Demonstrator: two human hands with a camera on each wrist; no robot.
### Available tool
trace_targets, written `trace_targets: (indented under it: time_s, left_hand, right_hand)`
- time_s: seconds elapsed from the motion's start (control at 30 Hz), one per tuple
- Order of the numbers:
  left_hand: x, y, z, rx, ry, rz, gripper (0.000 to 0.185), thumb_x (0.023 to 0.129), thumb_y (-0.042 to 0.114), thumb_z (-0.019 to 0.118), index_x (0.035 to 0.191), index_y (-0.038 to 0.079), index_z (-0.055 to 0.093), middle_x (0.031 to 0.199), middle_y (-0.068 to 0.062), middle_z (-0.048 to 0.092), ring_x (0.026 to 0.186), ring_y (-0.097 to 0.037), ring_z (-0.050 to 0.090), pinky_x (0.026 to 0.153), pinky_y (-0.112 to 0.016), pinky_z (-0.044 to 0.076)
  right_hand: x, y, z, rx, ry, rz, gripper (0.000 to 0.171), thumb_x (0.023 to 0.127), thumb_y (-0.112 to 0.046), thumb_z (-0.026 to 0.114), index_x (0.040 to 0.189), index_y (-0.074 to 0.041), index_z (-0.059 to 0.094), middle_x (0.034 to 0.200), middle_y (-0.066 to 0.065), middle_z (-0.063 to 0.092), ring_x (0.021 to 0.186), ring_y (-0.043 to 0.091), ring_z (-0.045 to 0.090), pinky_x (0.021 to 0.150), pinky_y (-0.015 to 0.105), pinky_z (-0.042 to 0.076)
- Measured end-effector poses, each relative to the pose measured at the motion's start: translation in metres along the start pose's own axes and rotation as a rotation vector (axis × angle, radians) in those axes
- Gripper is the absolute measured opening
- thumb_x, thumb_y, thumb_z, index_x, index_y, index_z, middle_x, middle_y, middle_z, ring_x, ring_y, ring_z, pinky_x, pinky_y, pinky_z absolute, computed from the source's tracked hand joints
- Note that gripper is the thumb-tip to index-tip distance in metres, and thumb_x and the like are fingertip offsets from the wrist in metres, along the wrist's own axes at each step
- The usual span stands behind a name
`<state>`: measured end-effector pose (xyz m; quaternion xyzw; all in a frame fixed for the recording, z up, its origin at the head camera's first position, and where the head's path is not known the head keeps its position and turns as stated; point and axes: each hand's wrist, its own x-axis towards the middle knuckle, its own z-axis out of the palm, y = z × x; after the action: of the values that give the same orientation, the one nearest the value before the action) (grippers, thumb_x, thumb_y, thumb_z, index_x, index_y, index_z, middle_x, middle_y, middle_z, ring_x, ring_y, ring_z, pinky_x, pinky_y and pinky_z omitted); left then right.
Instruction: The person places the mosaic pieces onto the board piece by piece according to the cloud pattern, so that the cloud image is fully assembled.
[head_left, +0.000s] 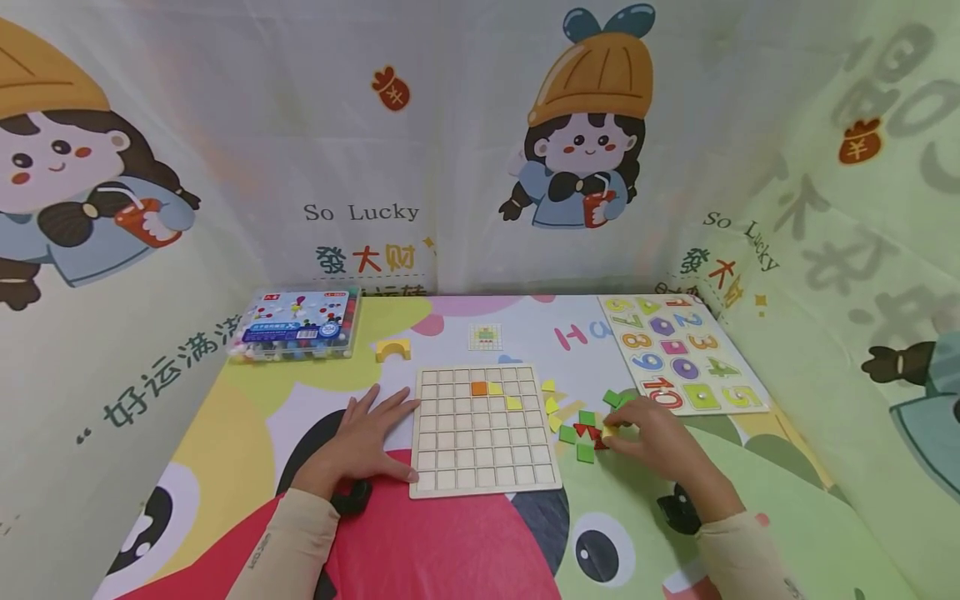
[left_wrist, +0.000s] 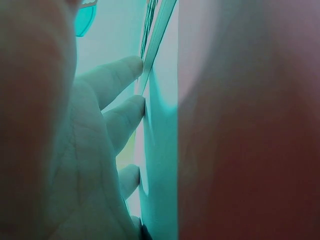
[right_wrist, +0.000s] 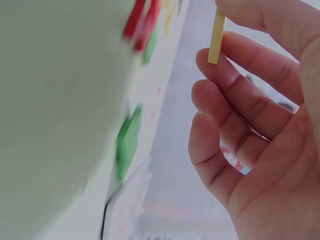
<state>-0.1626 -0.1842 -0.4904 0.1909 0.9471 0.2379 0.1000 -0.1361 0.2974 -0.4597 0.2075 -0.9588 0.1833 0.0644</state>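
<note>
A wooden grid board [head_left: 483,467] lies on the table with an orange tile [head_left: 479,388] and two yellow tiles [head_left: 496,388] set in its cells. My left hand [head_left: 371,433] lies flat on the mat, fingers straight, touching the board's left edge [left_wrist: 150,55]. To the right of the board lies a scatter of green, red and yellow tiles [head_left: 585,432]. My right hand [head_left: 651,433] is over that scatter and pinches a thin yellow tile [right_wrist: 216,37] between thumb and fingers.
A number puzzle board [head_left: 678,350] lies at the back right. A clear box of coloured pieces [head_left: 300,325] stands at the back left, a yellow arch block [head_left: 393,350] beside it. A small pattern card [head_left: 485,336] lies behind the grid. Printed fabric walls enclose the table.
</note>
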Motion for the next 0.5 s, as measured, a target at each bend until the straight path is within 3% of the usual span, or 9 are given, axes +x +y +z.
trace_targets:
  time_s: [0.17,0.33,0.5]
  left_hand:
    - [-0.001,0.000,-0.001,-0.006,-0.003,-0.011,0.117,0.063,0.062,0.094,0.163,0.025,0.044,0.175,-0.005,0.030,0.162,-0.051,0.007,0.125,-0.078,0.003]
    - [-0.002,0.002,-0.003,-0.013,-0.009,-0.018,0.117,0.063,0.062,0.094,0.163,0.025,0.044,0.175,-0.006,0.030,0.162,-0.051,0.006,0.126,-0.078,0.003]
    - [-0.001,0.003,-0.002,-0.007,-0.010,-0.020,0.117,0.064,0.062,0.093,0.163,0.026,0.044,0.176,-0.005,0.030,0.162,-0.050,0.006,0.126,-0.077,0.002]
  right_hand:
    - [0.017,-0.030,0.010,0.024,0.048,-0.077,0.017,0.083,-0.022,0.091,0.097,-0.017,0.081,0.092,-0.011,0.069,0.087,0.014,0.060,0.078,0.032,0.056]
    - [0.042,-0.057,0.022,0.022,0.044,-0.180,0.019,0.085,-0.023,0.090,0.099,-0.015,0.081,0.096,-0.007,0.071,0.091,0.013,0.060,0.078,0.031,0.056]
    - [0.061,-0.076,0.033,0.019,0.004,-0.127,0.020,0.086,-0.025,0.088,0.103,-0.015,0.082,0.100,-0.006,0.071,0.096,0.012,0.058,0.085,0.034,0.058]
